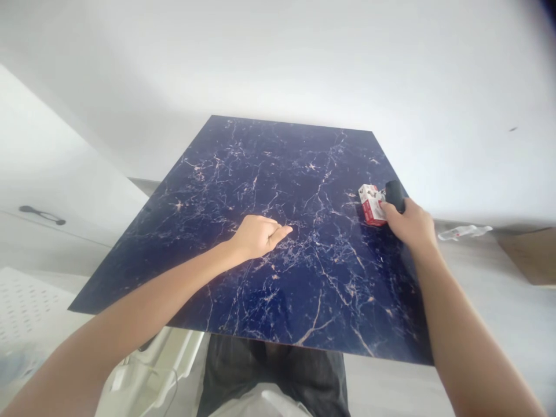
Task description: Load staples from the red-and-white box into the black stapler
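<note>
My left hand [260, 236] rests near the middle of the dark blue marbled table [278, 174], closed in a fist with its thumb pointing right. Nothing shows in it. By the table's right edge, my right hand [410, 226] is closed around a black, rounded object [394, 196], whose kind I cannot make out. The tip of the right thumb reaches a small red and white cardboard box [372, 207], which stands just left of the black object. Something small and greyish sits between the two, partly hidden.
A white wall rises behind the table. White drawers with a dark handle [42, 215] stand at left. Beyond the right edge lie a clear plastic piece [464, 233] and a brown cardboard box [532, 255]. A white perforated surface [26, 301] and a pale frame with a cable are lower left.
</note>
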Demonstrator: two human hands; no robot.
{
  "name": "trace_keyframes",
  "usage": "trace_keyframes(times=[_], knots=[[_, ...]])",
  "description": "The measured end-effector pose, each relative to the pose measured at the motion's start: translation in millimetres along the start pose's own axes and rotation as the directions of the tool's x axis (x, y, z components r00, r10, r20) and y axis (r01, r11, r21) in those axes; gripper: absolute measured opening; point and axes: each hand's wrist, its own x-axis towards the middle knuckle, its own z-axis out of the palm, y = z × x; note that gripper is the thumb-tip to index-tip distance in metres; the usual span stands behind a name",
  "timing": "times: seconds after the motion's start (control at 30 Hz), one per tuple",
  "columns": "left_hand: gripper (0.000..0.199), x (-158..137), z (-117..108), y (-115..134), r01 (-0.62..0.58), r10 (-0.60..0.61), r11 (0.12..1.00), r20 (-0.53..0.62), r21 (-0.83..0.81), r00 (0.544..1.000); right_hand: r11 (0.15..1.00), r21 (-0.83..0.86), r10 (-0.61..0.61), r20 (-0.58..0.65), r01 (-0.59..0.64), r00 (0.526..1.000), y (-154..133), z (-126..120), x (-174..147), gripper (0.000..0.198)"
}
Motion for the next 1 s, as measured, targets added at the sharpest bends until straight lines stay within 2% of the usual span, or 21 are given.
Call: trace_keyframes(times=[0.13,0.23,0.33,0.4,0.5,0.57,0.63,0.7,0.77,0.83,0.9,0.97,1.0], knots=[[0.066,0.7,2.9,1.6,-0.055,0.055,0.998,0.032,0.011,0.998,0.999,0.029,-0.028,-0.016,0.029,0.999,-21.2,7.7,-5.5,0.046],[0.064,-1.1,1.1,8.4,-0.136,0.135,0.99,0.03,0.032,0.99,0.991,0.09,-0.098,0.013,0.096,0.995,-53.3,17.4,-12.5,0.049],[0.06,-3.1,-3.7,18.4,-0.226,0.226,0.972,0.005,0.064,0.974,0.967,0.14,-0.227,0.084,0.214,0.97,-98.9,29.8,-23.8,0.049],[0.059,-3.7,-8.8,22.7,-0.266,0.269,0.958,-0.022,0.105,0.963,0.934,0.212,-0.32,0.134,0.289,0.938,-135.0,40.3,-33.6,0.045],[0.056,-2.8,-20.3,18.5,-0.274,0.297,0.943,-0.111,0.188,0.948,0.889,0.3,-0.402,0.142,0.347,0.905,-192.4,59.2,-50.6,0.039],[0.054,-1.6,-31.1,7.7,-0.22,0.274,0.944,-0.218,0.245,0.937,0.852,0.362,-0.458,0.167,0.377,0.873,-229.4,72.4,-63.3,0.039],[0.054,-0.2,-43.8,-7.3,-0.114,0.21,0.956,-0.358,0.272,0.91,0.81,0.418,-0.523,0.195,0.412,0.83,-262.4,84.6,-77.1,0.037],[0.051,1.4,-57.8,-24.0,0.029,0.105,0.966,-0.497,0.256,0.861,0.749,0.473,-0.602,0.195,0.463,0.774,-289.2,95.4,-90.5,0.03],[0.042,3.0,-72.7,-40.7,0.187,-0.019,0.955,-0.583,0.229,0.812,0.682,0.549,-0.659,0.177,0.483,0.731,-308.0,105.0,-100.6,0.028],[0.031,4.2,-88.6,-57.1,0.346,-0.15,0.91,-0.595,0.229,0.789,0.631,0.648,-0.679,0.197,0.426,0.707,-318.2,114.0,-104.0,0.028],[0.024,3.5,-105.3,-73.0,0.474,-0.286,0.848,-0.546,0.238,0.787,0.61,0.736,-0.653,0.26,0.292,0.711,-321.3,123.0,-98.8,0.03],[0.022,-0.2,-122.3,-87.3,0.539,-0.416,0.817,-0.438,0.205,0.797,0.609,0.773,-0.585,0.286,0.179,0.759,-320.7,131.7,-86.7,0.031],[0.026,-3.3,-130.4,-93.5,0.543,-0.466,0.822,-0.346,0.171,0.814,0.606,0.778,-0.547,0.256,0.166,0.797,-320.1,135.7,-79.2,0.028]])
